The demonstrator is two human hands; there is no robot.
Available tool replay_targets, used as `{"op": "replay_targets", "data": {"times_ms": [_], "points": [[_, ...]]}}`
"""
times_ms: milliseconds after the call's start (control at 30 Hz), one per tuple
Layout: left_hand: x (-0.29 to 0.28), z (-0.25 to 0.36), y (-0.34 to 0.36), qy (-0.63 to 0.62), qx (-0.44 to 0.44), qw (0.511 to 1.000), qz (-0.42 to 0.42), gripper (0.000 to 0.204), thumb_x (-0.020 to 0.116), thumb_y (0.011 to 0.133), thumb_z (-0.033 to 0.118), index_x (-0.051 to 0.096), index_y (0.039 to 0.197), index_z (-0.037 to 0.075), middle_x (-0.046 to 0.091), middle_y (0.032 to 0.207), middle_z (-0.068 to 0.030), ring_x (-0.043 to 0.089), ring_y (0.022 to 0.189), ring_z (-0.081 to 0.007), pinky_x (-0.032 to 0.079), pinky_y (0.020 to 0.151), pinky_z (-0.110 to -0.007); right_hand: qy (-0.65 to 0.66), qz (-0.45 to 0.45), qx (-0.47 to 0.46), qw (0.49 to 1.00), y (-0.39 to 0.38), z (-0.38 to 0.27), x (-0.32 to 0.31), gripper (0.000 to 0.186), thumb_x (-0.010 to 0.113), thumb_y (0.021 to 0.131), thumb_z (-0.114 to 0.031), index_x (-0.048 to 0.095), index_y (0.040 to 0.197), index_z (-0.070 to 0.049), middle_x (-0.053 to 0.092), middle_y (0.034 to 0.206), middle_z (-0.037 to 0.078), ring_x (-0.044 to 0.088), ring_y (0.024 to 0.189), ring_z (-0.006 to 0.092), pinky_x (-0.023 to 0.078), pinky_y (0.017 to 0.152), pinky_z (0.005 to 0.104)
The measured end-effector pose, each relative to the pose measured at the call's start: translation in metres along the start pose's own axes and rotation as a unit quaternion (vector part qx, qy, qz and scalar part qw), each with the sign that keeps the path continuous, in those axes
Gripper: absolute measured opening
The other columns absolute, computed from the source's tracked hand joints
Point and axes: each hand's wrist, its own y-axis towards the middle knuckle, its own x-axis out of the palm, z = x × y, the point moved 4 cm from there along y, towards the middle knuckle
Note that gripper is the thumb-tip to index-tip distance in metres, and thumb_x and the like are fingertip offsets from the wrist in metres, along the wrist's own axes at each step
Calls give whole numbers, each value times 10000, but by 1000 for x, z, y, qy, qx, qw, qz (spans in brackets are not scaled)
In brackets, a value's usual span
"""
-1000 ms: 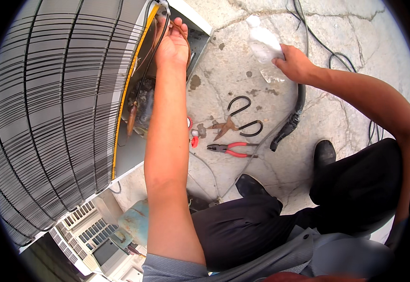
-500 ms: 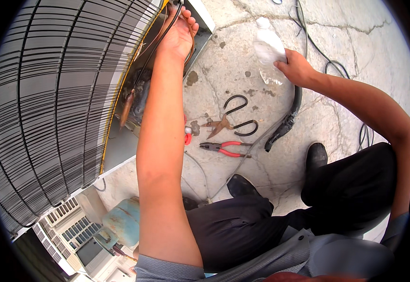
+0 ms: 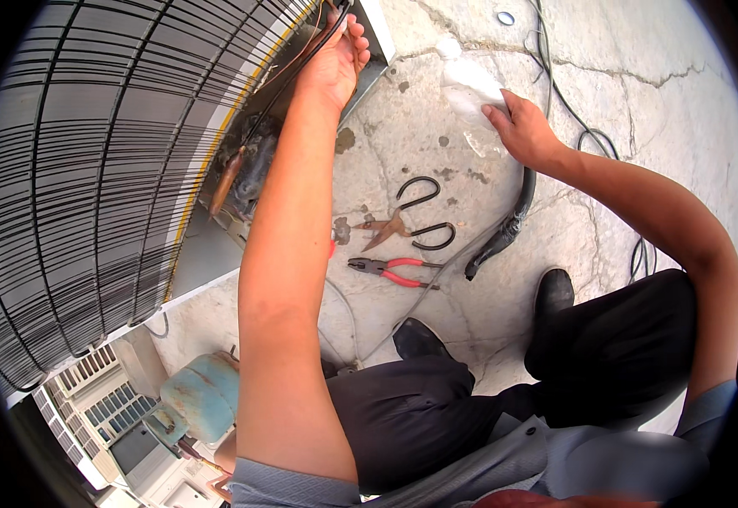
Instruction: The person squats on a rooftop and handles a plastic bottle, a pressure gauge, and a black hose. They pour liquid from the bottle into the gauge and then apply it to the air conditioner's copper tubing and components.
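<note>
At the refrigerator's lower back corner, my left hand (image 3: pixel 335 72) is raised with its fingers curled closed round thin tubing (image 3: pixel 310 55); its fingertips lie near the top rim and are partly hidden. Over the concrete floor, my right hand (image 3: pixel 523 127) grips a white plastic bottle (image 3: pixel 464 85) by its side, thumb on top. The bottle is tilted, its narrow end pointing up and left, with a clear part at the other end. A copper filter drier (image 3: pixel 228 182) hangs in the compartment to the left of my left forearm.
Black-handled scissors (image 3: pixel 407 218) and red-handled pliers (image 3: pixel 392 269) lie on the cracked floor. A thick black hose (image 3: pixel 513 222) and thin cables (image 3: pixel 585 127) run to their right. A wire condenser grille (image 3: pixel 90 169) fills the left. A blue gas cylinder (image 3: pixel 202 396) stands at lower left.
My right hand has carried the bottle slightly up and to the left. My left hand stays at the tubing; the whole view has shifted a little.
</note>
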Motion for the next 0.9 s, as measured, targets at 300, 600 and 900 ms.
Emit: {"op": "replay_targets", "data": {"times_ms": [300,600,900], "points": [[-3,-4,-5,7,-12,999,51,184,638,997,271,652,1131,145,710,973,30,660,861,-130,528,788,-292,70,2,-128,989,36,-78,3,401,551,1027,-317,586,1215,36,684,910,263,669,888,414,506,808,461],[6,-9,1,-25,43,998,48,247,637,1003,314,652,1196,161,739,1059,11,692,999,-127,531,859,-307,143,43,-59,987,57,-94,12,474,632,981,-401,655,1070,65,707,814,184,709,756,268,557,702,375],[5,-11,1,-12,35,998,51,180,622,992,180,674,1140,91,738,1057,-51,692,1004,-170,532,930,-330,202,-17,-41,978,48,-117,-3,403,717,954,-321,690,1060,66,665,737,59,577,587,102,481,522,296]]}}
